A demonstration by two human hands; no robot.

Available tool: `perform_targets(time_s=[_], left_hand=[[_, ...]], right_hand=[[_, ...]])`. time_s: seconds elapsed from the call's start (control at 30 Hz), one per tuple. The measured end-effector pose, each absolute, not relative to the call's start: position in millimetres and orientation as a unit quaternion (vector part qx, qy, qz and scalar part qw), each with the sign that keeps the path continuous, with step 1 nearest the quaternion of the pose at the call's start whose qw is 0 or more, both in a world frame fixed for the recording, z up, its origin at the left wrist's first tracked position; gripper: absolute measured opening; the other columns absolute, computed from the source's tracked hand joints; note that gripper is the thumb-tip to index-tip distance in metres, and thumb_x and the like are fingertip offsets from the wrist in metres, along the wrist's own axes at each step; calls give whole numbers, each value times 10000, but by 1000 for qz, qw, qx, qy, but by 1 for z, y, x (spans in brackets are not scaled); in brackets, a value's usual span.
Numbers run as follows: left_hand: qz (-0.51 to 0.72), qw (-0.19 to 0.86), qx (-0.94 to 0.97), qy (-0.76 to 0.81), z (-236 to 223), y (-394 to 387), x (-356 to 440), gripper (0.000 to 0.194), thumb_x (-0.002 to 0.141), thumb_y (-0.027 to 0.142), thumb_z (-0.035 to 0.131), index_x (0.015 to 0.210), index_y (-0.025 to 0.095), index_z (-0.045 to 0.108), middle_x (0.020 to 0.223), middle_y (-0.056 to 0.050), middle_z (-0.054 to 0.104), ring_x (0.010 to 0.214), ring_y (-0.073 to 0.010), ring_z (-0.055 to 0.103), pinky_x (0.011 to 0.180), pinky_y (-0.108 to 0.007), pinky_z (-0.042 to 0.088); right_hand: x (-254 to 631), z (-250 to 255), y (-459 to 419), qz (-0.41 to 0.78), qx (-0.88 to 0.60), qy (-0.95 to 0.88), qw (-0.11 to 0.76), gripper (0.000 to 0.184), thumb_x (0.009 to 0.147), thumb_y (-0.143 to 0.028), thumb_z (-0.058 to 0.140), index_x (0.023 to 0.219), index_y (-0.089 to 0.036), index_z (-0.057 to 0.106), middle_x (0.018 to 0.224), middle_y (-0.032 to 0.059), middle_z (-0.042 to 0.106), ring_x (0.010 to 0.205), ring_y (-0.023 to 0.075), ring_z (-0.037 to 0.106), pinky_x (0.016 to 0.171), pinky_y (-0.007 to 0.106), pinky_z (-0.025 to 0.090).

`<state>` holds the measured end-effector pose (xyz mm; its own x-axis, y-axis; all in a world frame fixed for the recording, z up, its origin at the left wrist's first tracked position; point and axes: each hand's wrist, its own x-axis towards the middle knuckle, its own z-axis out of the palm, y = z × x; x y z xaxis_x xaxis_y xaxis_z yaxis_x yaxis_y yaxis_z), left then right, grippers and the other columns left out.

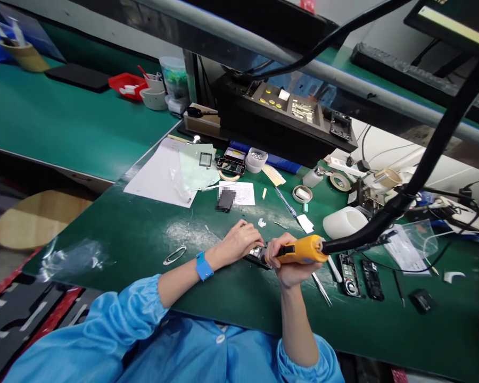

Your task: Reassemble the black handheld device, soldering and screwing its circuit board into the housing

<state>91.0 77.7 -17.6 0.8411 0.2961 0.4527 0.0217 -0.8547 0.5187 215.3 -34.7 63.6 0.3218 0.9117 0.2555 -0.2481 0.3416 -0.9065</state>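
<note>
My right hand (289, 260) is wrapped round an orange electric screwdriver (303, 250) whose thick black cable (423, 165) runs up to the right. Its tip points left at a small dark phone assembly (257, 255) lying on the green mat (143, 234). My left hand (239, 242), with a blue wristband (203, 266), has its fingers curled down on that assembly, pinning it against the mat. Both arms wear light blue sleeves.
Tweezers (321, 288) and two dark phone boards (361, 274) lie right of my hands. A white cup-like part (343, 222), tape rolls (302, 194), paper sheets (163, 173) and a black parts tray (287, 114) lie beyond. A metal loop (174, 255) rests at left.
</note>
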Motion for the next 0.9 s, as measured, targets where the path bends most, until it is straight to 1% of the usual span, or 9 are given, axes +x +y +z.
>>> perform_targets(time_s=[0.13, 0.27, 0.5, 0.7, 0.9], left_hand=[[268, 242, 926, 107, -21, 77, 92, 278, 1171, 232, 512, 984, 189, 713, 922, -55, 723, 936, -228, 627, 870, -352, 432], [260, 240, 927, 126, -23, 77, 94, 233, 1160, 227, 529, 987, 193, 682, 989, -67, 704, 954, -232, 633, 834, -343, 447], [238, 246, 927, 151, -23, 76, 95, 216, 1149, 215, 531, 964, 209, 642, 925, -33, 669, 857, -209, 646, 790, -319, 475], [224, 254, 927, 163, -21, 77, 95, 209, 1137, 211, 537, 956, 216, 642, 919, -32, 674, 854, -211, 651, 802, -315, 493], [213, 265, 925, 169, -20, 78, 95, 212, 1140, 234, 530, 966, 218, 649, 918, -34, 667, 855, -213, 644, 821, -315, 506]], right_hand=[[215, 61, -34, 420, -408, -409, 699, 824, 813, -1009, 468, 630, -224, 638, 385, -60, 352, 309, 106, 299, 351, 248, 247], [216, 57, -34, 432, -409, -413, 690, 831, 803, -1017, 475, 638, -222, 649, 389, -60, 360, 306, 106, 302, 350, 246, 244], [216, 57, -34, 450, -415, -403, 681, 776, 811, -969, 498, 622, -229, 640, 385, -56, 372, 307, 115, 313, 341, 253, 245], [213, 57, -35, 450, -419, -396, 682, 799, 773, -1002, 513, 620, -227, 632, 412, -59, 369, 326, 108, 308, 357, 249, 209], [212, 58, -35, 454, -423, -396, 676, 813, 781, -1016, 466, 626, -232, 620, 412, -63, 362, 326, 108, 293, 362, 256, 220]])
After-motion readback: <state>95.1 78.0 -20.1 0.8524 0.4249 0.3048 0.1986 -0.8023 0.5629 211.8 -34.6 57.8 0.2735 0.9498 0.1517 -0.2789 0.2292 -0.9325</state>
